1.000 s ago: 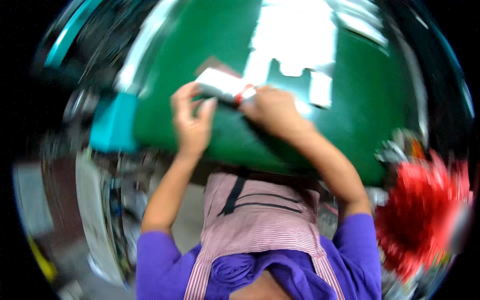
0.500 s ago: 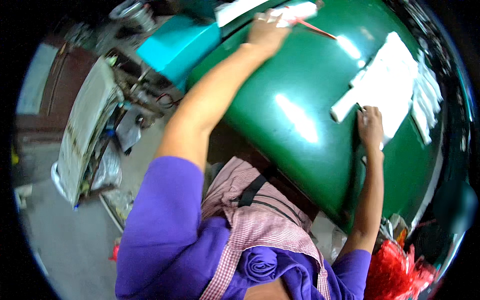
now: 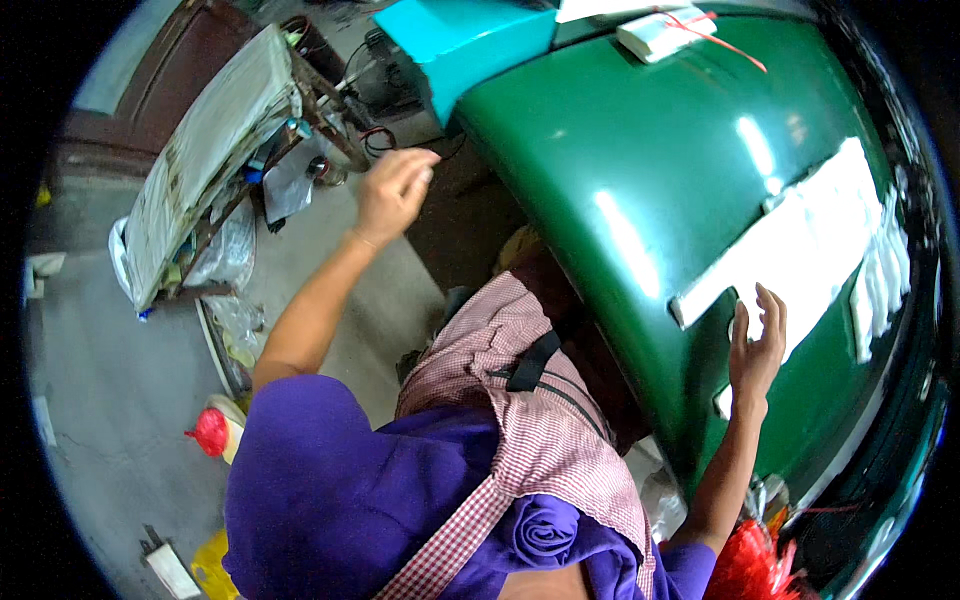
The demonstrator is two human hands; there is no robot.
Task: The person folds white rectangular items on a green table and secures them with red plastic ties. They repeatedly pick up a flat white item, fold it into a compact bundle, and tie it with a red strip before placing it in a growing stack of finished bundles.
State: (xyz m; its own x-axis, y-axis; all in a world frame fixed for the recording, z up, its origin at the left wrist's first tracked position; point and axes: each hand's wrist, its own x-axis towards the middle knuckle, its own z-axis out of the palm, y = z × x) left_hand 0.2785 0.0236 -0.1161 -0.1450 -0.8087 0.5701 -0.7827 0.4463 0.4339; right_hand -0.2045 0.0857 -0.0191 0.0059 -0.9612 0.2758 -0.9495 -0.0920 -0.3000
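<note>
My left hand (image 3: 395, 195) is in the air left of the green tabletop (image 3: 540, 130), its fingers extended and nothing visible in them. My right hand (image 3: 757, 345) is over the near edge of a spread pile of white cloth pieces (image 3: 800, 250), fingers apart and holding nothing that I can see. Whether its fingertips touch the cloth I cannot tell. Beside the pile, at the right, lie white pieces with finger-like strips (image 3: 882, 275), resembling gloves. At the table's far side rests a folded white bundle (image 3: 660, 38) with a red string (image 3: 742, 55) across it.
A turquoise box (image 3: 470, 50) stands off the table's far left corner. Left of me is a cloth-topped stand (image 3: 215, 150) with plastic bags beneath. On the floor lie a red-and-white item (image 3: 212, 430) and a yellow bag (image 3: 210, 565). Red plastic (image 3: 755, 565) hangs by the near right corner.
My left hand has left the white bundle at the far side and come back toward me, off the table. My right hand's fingers have spread apart near the white pile. The view has shifted.
</note>
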